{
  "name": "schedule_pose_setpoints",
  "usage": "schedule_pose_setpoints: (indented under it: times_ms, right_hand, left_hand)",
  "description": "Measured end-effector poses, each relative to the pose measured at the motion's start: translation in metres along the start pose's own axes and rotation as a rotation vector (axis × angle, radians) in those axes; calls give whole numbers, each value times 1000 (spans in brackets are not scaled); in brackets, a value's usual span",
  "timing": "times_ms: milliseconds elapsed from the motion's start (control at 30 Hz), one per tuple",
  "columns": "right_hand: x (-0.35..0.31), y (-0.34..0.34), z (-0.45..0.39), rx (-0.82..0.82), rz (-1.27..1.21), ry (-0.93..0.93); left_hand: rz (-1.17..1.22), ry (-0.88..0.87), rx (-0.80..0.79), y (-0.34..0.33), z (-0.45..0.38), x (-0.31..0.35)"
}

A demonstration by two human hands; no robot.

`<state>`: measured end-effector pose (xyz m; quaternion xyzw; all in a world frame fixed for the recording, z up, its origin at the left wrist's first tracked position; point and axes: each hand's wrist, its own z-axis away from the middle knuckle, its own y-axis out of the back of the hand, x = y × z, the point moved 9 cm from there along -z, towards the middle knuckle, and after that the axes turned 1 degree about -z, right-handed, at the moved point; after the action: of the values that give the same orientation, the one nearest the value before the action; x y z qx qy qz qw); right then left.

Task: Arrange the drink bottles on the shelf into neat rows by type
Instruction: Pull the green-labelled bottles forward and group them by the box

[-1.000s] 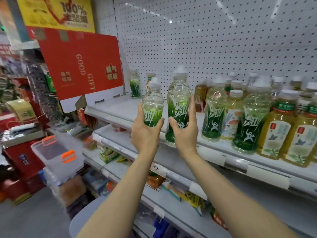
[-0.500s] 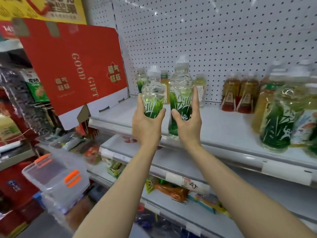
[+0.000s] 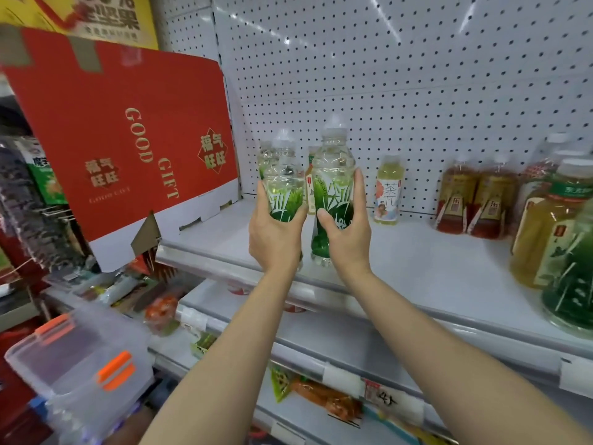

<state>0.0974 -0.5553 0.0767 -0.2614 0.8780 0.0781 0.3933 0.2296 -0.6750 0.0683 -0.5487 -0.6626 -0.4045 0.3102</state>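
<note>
From the head camera, both bare forearms reach up to the white metal shelf (image 3: 417, 268) backed by white pegboard (image 3: 401, 75). The left hand (image 3: 272, 239) is wrapped around the lower part of a clear plastic bottle with a green grass-print label (image 3: 284, 187), thumb on the right side and fingers on the left; its base is hidden by the hand, so whether it rests on the shelf cannot be told. The right hand (image 3: 346, 236) grips a taller clear bottle of the same green design (image 3: 333, 181), thumb on the front and fingers along the right side, and its base appears to touch the shelf near the front edge. The two bottles stand upright, just beside each other.

Behind them, against the pegboard, stand a pale yellow-green tea bottle with a white label (image 3: 388, 191) and, further right, two amber tea bottles with red lower labels (image 3: 475, 197). At the right edge are larger yellow and green bottles (image 3: 558, 239), blurred. A red cardboard gift box (image 3: 128, 139) leans at the shelf's left end.
</note>
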Motion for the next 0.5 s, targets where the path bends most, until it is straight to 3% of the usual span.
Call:
schedule_pose_setpoints:
  times_ms: [267,500]
  right_hand:
    - [33,-20,-19,16,23,-58]
    - [68,-76,-42,11,48,-107]
  left_hand:
    - [58,12,-4,-18,-44,-18]
    - [31,50,-8,-18,-102,-77]
